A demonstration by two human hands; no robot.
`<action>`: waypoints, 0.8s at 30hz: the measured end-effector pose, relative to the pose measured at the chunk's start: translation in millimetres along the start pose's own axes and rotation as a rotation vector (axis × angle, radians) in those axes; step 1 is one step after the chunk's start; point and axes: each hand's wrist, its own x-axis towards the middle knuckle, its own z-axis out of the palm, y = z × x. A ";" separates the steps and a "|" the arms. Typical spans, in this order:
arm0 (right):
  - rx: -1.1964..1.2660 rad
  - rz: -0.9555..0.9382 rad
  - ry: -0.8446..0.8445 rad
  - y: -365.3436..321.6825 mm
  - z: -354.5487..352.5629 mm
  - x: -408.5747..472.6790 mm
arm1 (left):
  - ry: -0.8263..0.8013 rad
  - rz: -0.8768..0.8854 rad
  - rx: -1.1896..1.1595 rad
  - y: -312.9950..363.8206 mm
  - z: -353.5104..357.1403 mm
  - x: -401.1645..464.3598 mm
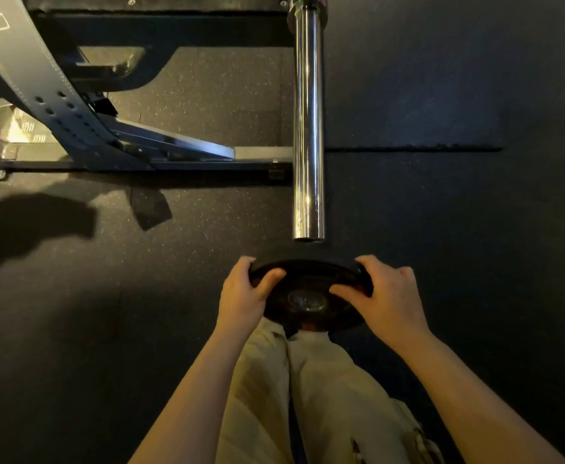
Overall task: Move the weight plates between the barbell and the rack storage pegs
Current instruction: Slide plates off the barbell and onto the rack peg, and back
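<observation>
Both hands, left (244, 293) and right (388, 296), have a grip clamped on the plate (307, 289) just off the sleeve (307, 128) end, so a slip probably drops it on their feet.

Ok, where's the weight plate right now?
In the head view, the weight plate is held between the left hand and right hand, just off the barbell sleeve end.

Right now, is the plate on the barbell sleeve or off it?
Off: both hands hold the plate just short of the bare sleeve end.
</observation>
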 end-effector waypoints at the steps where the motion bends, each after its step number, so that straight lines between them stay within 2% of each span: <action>1: 0.019 0.052 -0.067 3.8 6.9 -8.2 | -0.026 -0.088 -0.003 -11.1 6.7 -7.9; 5: 0.080 0.219 -0.241 18.3 39.1 -30.5 | -0.061 -0.325 -0.028 -49.1 25.7 -35.6; 7: 0.101 0.243 -0.257 19.9 47.1 -34.3 | -0.043 -0.380 -0.063 -56.9 24.9 -42.0; 12: 0.198 0.214 -0.271 -2.9 51.3 -28.9 | 0.002 -0.388 -0.155 -58.3 0.5 -49.5; 15: 0.263 0.176 -0.272 -32.0 51.1 -22.7 | 0.069 -0.388 -0.290 -55.8 -29.3 -59.2; 19: 0.295 0.121 -0.323 -75.4 66.1 -13.1 | 0.167 -0.465 -0.491 -68.6 -68.5 -71.2; 24: 0.309 0.138 -0.457 -128.5 110.0 -3.6 | 0.292 -0.627 -0.620 -112.9 -108.4 -88.1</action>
